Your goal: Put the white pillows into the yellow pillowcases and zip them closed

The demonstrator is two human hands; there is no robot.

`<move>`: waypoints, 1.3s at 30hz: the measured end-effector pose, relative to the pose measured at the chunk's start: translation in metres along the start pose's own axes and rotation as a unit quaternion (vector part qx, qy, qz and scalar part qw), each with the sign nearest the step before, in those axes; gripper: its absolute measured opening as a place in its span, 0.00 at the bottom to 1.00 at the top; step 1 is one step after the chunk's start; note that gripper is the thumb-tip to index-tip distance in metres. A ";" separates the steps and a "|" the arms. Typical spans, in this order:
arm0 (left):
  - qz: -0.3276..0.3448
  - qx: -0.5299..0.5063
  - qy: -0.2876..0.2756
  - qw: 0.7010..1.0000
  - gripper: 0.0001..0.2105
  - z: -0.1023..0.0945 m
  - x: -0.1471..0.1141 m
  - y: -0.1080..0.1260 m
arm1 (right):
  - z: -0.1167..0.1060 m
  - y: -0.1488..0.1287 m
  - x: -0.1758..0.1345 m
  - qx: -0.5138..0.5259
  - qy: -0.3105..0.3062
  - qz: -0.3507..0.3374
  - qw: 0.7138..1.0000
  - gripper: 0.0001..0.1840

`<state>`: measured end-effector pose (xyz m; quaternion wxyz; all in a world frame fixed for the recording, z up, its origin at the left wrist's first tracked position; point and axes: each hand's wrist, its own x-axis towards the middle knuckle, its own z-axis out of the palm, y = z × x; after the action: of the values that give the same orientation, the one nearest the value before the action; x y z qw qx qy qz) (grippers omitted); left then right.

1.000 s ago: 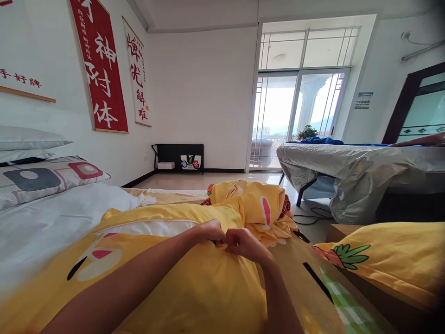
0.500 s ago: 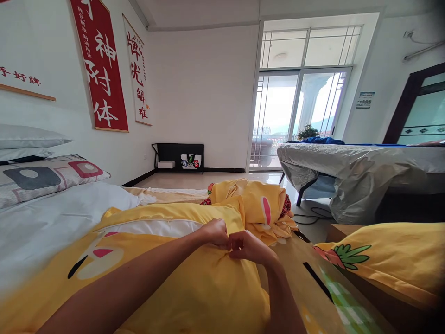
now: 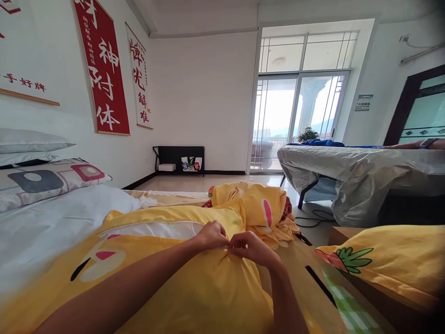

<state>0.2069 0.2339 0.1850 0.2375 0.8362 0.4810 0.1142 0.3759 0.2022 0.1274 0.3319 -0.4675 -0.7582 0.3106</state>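
1. My left hand (image 3: 211, 235) and right hand (image 3: 249, 247) both pinch one cover (image 3: 208, 292), directly ahead.
2. Beyond it, one yellow bundle (image 3: 252, 199); at right, one cushion (image 3: 406, 255).
3. Tan surface (image 3: 292, 276) beside the cover; three scrolls (image 3: 116, 99), one glass door (image 3: 314, 104).

one head-worn view, facing forward and down, yellow pillowcase (image 3: 208, 292) close below, glass doors (image 3: 297, 120) far ahead

Yellow printed pillowcase (image 3: 205, 287); lying creased; partly open; white filling (image 3: 156, 229) showing
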 end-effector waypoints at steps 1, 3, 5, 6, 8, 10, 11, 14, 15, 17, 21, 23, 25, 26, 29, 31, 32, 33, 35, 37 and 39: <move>0.003 -0.002 0.004 1.000 0.05 0.001 0.000 0.000 | -0.001 -0.001 0.000 0.000 0.010 0.001 1.000 0.10; 0.006 -0.004 0.011 1.000 0.06 0.004 0.002 0.001 | -0.001 -0.002 0.001 -0.015 0.037 -0.002 0.999 0.11; 0.007 -0.004 0.019 1.000 0.07 0.008 0.004 0.001 | -0.002 -0.003 0.001 -0.044 0.070 -0.005 0.997 0.09; 0.006 -0.003 0.023 1.000 0.08 0.009 0.005 0.002 | -0.002 -0.003 0.001 -0.056 0.079 -0.002 0.995 0.09; 0.007 0.002 0.032 0.999 0.09 0.012 0.008 0.002 | -0.001 -0.005 0.001 -0.076 0.073 0.011 0.994 0.10; 0.010 0.009 0.042 0.999 0.09 0.014 0.009 0.002 | 0.000 -0.008 0.001 -0.094 0.055 0.027 0.994 0.07; 0.011 0.013 0.046 0.999 0.09 0.015 0.010 0.003 | 0.001 -0.009 0.001 -0.106 0.051 0.033 0.992 0.06; 0.012 0.022 0.054 0.998 0.09 0.016 0.009 0.003 | 0.005 -0.010 0.002 -0.149 0.069 0.046 0.985 0.06; 0.011 0.024 0.055 0.998 0.09 0.016 0.009 0.003 | 0.007 -0.009 0.003 -0.159 0.074 0.046 0.983 0.06; 0.010 0.025 0.057 0.998 0.08 0.015 0.008 0.002 | 0.009 -0.007 0.004 -0.169 0.078 0.040 0.982 0.06; 0.011 0.017 0.058 0.998 0.06 0.013 0.008 -0.001 | 0.010 -0.002 0.007 -0.156 0.064 0.023 0.985 0.06; 0.012 0.011 0.063 0.998 0.05 0.010 0.008 -0.005 | 0.009 0.000 0.008 -0.149 0.062 0.018 0.987 0.06; 0.010 0.002 0.069 0.998 0.05 0.006 0.006 -0.009 | 0.008 0.001 0.008 -0.146 0.067 0.013 0.987 0.06; 0.008 -0.003 0.071 0.997 0.05 0.004 0.005 -0.012 | 0.007 0.002 0.009 -0.144 0.069 0.011 0.987 0.06; 0.000 -0.019 0.072 0.997 0.04 -0.004 0.001 -0.019 | 0.005 0.003 0.008 -0.133 0.065 0.008 0.989 0.05; -0.004 -0.029 0.072 0.997 0.04 -0.009 -0.002 -0.022 | 0.004 0.001 0.007 -0.130 0.059 0.008 0.990 0.05; -0.005 -0.034 0.072 0.997 0.04 -0.010 -0.003 -0.023 | 0.004 -0.002 0.006 -0.132 0.061 0.006 0.989 0.04; -0.004 -0.040 0.071 0.997 0.04 -0.011 -0.005 -0.024 | 0.005 -0.006 0.005 -0.136 0.068 -0.001 0.988 0.03; 0.002 -0.055 0.067 0.996 0.04 -0.012 -0.007 -0.025 | 0.008 -0.016 0.003 -0.141 0.091 -0.029 0.985 0.05; 0.011 -0.071 0.062 0.995 0.04 -0.011 -0.008 -0.026 | 0.014 -0.026 0.003 -0.139 0.108 -0.059 0.983 0.09; 0.021 -0.083 0.057 0.995 0.04 -0.011 -0.008 -0.028 | 0.021 -0.033 0.006 -0.138 0.121 -0.064 0.981 0.07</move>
<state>0.1777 0.2421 0.1805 0.2761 0.8154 0.4652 0.2060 0.3406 0.1922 0.1425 0.3729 -0.4936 -0.7761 0.1222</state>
